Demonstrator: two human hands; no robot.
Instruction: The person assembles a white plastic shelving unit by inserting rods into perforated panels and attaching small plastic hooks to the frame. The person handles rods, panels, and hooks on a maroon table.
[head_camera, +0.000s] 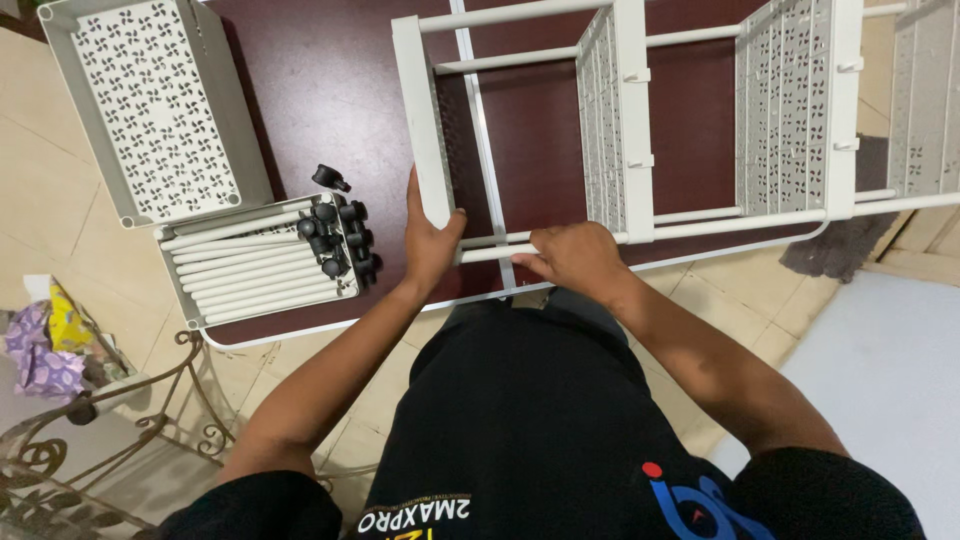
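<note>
A white plastic rack (640, 130) lies on its side on a dark red table (330, 90), and everything else is placed from it. Its end panel (422, 120) points toward the person, with thin white rods joining perforated shelves further right.

The left hand (428, 240) grips the near corner of the end panel, thumb on the inner face and fingers wrapped round the outer edge. The right hand (575, 258) is just right of it, fingers curled down over the lowest rod (500, 247), which runs along the rack's near edge; the fingertips pinch the rod close to where it meets the panel.

Left of the rack lies a shallow tray (190, 275) filled with spare white tubes (250, 275), and a cluster of black casters (340, 240) sits at the tray's end nearest the rack. One more caster (330, 178) lies loose on the table just above them. Beyond the tray, farther left, a perforated shelf basket (150, 105) rests on the table, open side up.
</note>
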